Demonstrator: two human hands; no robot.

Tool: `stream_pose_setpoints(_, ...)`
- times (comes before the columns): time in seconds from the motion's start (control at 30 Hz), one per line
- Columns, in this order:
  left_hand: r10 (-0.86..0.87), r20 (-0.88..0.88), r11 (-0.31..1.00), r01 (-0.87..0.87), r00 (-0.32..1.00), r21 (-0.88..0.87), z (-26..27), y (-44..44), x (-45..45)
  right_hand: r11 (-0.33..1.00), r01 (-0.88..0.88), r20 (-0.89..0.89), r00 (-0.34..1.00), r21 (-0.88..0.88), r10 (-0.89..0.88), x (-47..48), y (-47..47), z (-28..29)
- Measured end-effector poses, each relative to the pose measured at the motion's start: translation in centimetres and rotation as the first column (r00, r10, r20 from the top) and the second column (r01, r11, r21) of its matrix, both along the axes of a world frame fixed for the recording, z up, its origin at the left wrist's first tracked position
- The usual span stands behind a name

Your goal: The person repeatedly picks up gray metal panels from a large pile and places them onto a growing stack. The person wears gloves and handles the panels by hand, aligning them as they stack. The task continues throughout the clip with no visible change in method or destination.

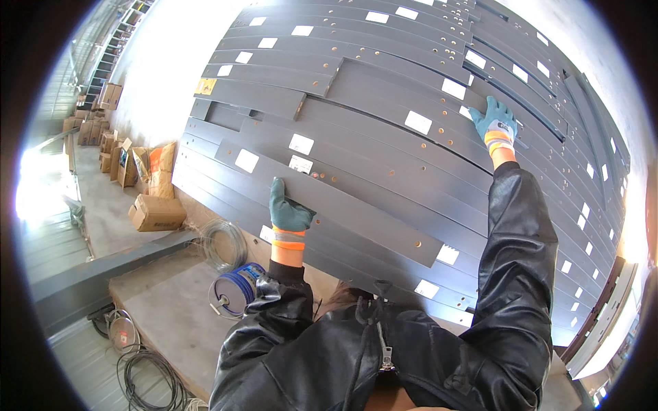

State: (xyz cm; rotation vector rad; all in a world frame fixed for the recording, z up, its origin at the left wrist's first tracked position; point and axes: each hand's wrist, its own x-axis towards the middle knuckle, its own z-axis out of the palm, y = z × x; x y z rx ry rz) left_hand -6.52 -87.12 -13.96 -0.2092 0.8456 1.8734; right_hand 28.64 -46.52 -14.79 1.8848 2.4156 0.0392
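Observation:
A wide stack of dark grey panels (360, 123) with drilled holes and white labels lies before me. My left hand (290, 213), in a teal glove with an orange cuff, is at the near edge of a loose long panel (354, 203). Its thumb rests on the panel's top face, and the other fingers are mostly hidden at the edge. This panel lies at a slant across the ones below. Farther off to the right, my right hand (496, 120) wears a matching glove. Its fingers are spread on the panels beside a white label (453, 88), gripping nothing visible.
A blue bucket (236, 290) and a wire coil (224, 245) stand left of the stack. Cardboard boxes (157, 212) and an orange-white sack (162, 169) line the floor beyond. A dark cable coil (151, 380) lies at lower left. A grey beam (113, 277) crosses there.

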Motion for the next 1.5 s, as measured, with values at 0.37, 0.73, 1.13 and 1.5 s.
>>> stream_pose_setpoints(0.37,-0.038,0.117,0.987,0.018,0.992,0.162,-1.9,7.2,6.1,0.911,-0.411,-0.464,0.803,0.021,0.373,-4.9,-7.5,4.0)
stream_pose_setpoints(0.73,0.152,0.079,0.986,-0.156,0.985,0.048,-1.0,7.8,0.1,0.732,-0.627,-0.416,0.760,-0.266,0.500,-10.7,-23.7,7.4)
stream_pose_setpoints(1.13,0.105,-0.310,0.766,-0.276,0.945,-0.581,-2.7,8.3,-23.2,0.791,-0.611,-0.443,0.708,0.004,0.549,-30.8,-27.1,-0.9)
stream_pose_setpoints(1.5,-0.167,-0.622,0.760,-0.302,0.765,-0.575,-4.7,9.4,-26.5,0.819,-0.567,-0.375,0.744,0.084,0.553,-37.2,-25.7,-2.0)
